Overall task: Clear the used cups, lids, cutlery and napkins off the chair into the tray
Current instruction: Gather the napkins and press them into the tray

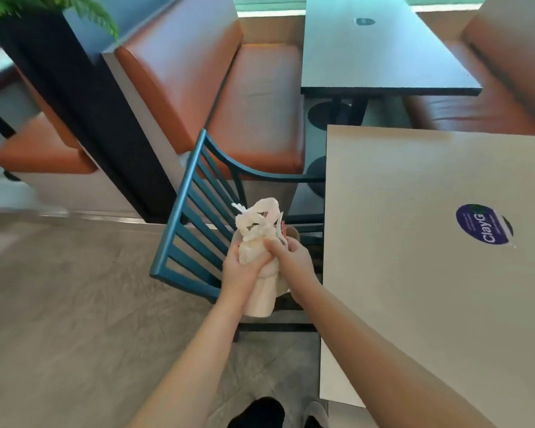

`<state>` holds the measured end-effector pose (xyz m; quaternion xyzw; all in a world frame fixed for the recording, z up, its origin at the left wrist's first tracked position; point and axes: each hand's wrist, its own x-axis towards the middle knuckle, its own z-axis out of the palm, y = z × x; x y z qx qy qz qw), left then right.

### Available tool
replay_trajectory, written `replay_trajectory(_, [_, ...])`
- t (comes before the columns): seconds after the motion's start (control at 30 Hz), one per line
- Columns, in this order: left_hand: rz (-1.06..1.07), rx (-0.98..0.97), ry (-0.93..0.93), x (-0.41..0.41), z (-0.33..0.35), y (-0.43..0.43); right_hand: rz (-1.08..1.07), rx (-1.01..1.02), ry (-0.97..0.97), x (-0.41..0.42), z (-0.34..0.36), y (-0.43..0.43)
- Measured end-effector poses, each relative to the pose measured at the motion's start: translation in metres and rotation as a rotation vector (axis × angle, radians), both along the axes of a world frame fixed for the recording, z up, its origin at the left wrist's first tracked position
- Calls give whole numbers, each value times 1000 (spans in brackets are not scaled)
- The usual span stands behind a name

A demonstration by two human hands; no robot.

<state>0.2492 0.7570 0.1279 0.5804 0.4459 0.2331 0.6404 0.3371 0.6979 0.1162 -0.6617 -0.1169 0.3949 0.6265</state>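
Nearest the viewer, two dark shoes (257,412) stand on the grey floor (74,304), and both bare forearms reach forward from the bottom edge. The left hand (240,270) is wrapped round a pale paper cup (261,299), fingers curled on its side, holding it above the chair (186,217). The right hand (294,257) meets it from the other side, fingers curled onto the crumpled white napkins (257,230) bunched at the cup's mouth; whether it pinches the napkins alone or the cup rim as well cannot be told. A second cup (292,234), brownish, with a strip of red-and-white print, shows just behind the napkins, mostly hidden by the right hand. The chair is teal with a slatted back, pushed in beside a beige table (430,273) to the right that bears a round blue sticker (484,224). Beyond the chair, an orange bench (254,112) faces a dark table (380,47), and a second orange bench (491,106) lies opposite. At far left, a green plant (53,4) sits atop a black divider (84,112).
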Motion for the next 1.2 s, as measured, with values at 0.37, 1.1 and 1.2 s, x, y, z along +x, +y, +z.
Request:
replay_trajectory(0.37, [-273, 189, 113, 65, -101, 101, -279, -57, -37, 44, -102, 83])
replay_trajectory(1.1, [-1142, 994, 694, 85, -214, 141, -157, -619, -345, 28, -168, 80])
replay_trajectory(1.2, [-1194, 1023, 700, 91, -220, 149, -132, -611, -356, 22, -162, 77])
